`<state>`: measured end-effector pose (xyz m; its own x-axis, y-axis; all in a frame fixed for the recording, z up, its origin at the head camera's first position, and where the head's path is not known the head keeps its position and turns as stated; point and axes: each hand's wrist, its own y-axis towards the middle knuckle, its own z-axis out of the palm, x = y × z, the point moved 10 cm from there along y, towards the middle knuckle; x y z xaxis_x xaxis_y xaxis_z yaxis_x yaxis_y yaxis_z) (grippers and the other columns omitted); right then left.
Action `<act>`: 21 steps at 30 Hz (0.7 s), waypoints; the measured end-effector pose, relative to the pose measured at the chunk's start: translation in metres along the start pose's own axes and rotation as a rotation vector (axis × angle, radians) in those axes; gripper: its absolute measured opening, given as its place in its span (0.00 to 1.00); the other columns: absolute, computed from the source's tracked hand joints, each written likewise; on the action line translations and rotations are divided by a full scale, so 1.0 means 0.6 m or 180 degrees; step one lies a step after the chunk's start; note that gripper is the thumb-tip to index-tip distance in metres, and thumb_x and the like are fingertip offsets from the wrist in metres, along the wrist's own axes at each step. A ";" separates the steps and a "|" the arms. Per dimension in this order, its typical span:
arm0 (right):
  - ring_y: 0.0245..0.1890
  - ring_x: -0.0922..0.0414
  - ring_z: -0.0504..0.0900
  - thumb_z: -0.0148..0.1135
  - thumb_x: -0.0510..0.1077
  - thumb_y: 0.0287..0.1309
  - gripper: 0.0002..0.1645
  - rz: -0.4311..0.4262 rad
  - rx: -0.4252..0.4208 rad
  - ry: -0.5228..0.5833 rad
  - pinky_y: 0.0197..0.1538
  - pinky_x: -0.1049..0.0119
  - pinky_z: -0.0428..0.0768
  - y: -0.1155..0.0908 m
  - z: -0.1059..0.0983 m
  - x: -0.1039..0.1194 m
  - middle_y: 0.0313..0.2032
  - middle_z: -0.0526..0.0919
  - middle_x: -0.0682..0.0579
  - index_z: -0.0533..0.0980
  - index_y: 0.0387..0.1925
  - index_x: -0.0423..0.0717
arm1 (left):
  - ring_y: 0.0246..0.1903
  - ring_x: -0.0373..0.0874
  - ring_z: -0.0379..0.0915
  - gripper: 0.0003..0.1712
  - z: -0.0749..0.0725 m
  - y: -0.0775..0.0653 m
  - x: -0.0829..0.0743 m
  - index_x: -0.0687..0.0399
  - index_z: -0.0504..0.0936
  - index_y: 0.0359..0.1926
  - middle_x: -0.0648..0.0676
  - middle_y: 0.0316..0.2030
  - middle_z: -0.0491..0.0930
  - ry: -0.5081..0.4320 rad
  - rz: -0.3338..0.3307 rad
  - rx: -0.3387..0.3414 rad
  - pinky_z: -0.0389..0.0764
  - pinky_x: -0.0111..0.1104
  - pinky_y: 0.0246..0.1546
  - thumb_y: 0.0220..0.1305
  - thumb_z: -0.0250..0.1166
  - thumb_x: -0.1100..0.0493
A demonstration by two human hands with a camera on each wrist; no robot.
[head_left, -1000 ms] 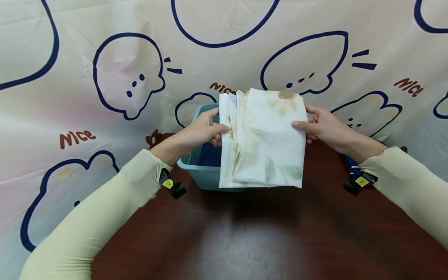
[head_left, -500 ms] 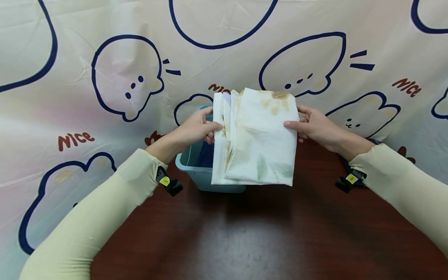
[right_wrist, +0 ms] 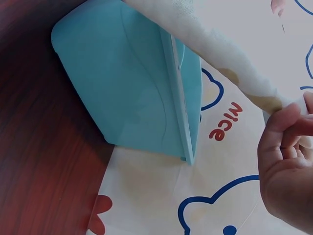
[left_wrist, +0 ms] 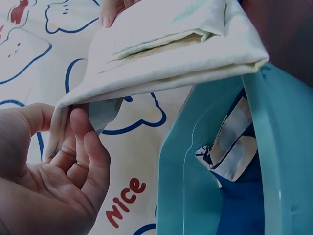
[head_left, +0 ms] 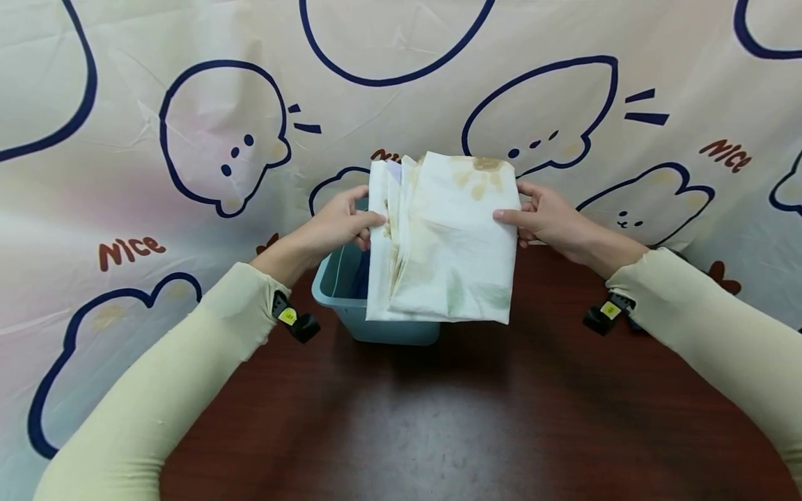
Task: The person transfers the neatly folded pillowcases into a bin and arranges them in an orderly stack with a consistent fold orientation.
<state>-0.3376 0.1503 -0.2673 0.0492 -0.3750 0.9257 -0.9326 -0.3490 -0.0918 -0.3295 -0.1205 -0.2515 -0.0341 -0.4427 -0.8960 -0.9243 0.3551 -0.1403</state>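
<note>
We see a white cloth [head_left: 454,243], folded in several layers and patterned in tan and green. We have a dark, glossy table [head_left: 438,424] and, behind it, a cartoon-printed sheet [head_left: 401,118]. Near the bin [head_left: 395,332], our left hand [head_left: 341,221] and right hand [head_left: 554,221] pinch the raised cloth's opposite side edges.

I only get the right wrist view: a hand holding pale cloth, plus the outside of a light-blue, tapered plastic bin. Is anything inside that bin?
Observer: Yes, the left wrist view shows dark-blue fabric with a pale patterned part in the light-blue, tapered plastic bin.
Visitor: Lovely! And the cloth, is it just one flat sheet?
Observer: No, the head view shows several folded layers in the white cloth with brown and green prints, near the left hand.
</note>
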 end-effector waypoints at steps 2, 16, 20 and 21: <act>0.16 0.60 0.66 0.60 0.48 0.71 0.44 -0.0015 -0.0009 -0.0010 0.28 0.67 0.74 0.005 0.002 0.003 0.15 0.70 0.59 0.50 0.80 0.49 | 0.25 0.39 0.78 0.32 -0.006 -0.001 0.000 0.50 0.57 0.76 0.54 0.43 0.87 0.0022 0.0006 -0.0025 0.82 0.30 0.33 0.76 0.55 0.59; 0.16 0.59 0.67 0.59 0.46 0.72 0.38 -0.0207 0.0004 0.0057 0.26 0.67 0.73 0.034 0.026 0.029 0.17 0.76 0.59 0.55 0.76 0.46 | 0.18 0.37 0.74 0.33 -0.047 0.003 -0.007 0.53 0.57 0.77 0.47 0.30 0.86 0.0320 0.0062 -0.0173 0.80 0.27 0.28 0.75 0.56 0.59; 0.15 0.60 0.67 0.59 0.45 0.72 0.38 -0.0228 0.0004 0.0112 0.25 0.68 0.72 0.042 0.031 0.037 0.18 0.78 0.59 0.55 0.76 0.45 | 0.18 0.37 0.73 0.34 -0.058 0.007 -0.007 0.55 0.56 0.77 0.46 0.30 0.85 0.0396 0.0008 -0.0182 0.79 0.27 0.27 0.75 0.56 0.58; 0.15 0.60 0.67 0.59 0.45 0.72 0.38 -0.0225 -0.0004 0.0126 0.26 0.68 0.72 0.044 0.033 0.039 0.20 0.80 0.59 0.55 0.76 0.45 | 0.19 0.37 0.73 0.35 -0.062 0.009 -0.006 0.55 0.55 0.77 0.46 0.29 0.85 0.0414 -0.0009 -0.0185 0.79 0.27 0.28 0.75 0.56 0.58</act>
<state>-0.3539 0.1152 -0.2556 0.1009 -0.3150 0.9437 -0.9277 -0.3725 -0.0251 -0.3482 -0.1476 -0.2336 -0.0771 -0.5479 -0.8330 -0.9448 0.3070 -0.1145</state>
